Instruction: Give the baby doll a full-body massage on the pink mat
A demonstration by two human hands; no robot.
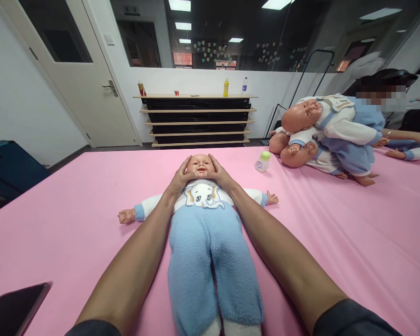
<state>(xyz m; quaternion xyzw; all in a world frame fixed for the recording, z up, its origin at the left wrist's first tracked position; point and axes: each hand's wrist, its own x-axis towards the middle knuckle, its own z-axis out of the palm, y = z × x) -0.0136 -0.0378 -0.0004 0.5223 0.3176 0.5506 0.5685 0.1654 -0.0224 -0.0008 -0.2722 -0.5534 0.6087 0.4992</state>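
A baby doll lies face up on the pink sheet, its arms spread to the sides. It wears a white top with an elephant face on the chest and fluffy light-blue trousers. Around one side of its head curves my left hand, the thumb by the chin. My right hand cups the opposite side, its thumb also near the chin and mouth. Both hands are closed on the head, fingers along its sides. A small clear bottle with a green cap stands to the right, apart from my hands.
Several more dolls are piled at the right, by a partly seen person. A phone lies at the near left. Beyond the sheet's far edge are stacked shelves bearing bottles. A dark blue case is at the left.
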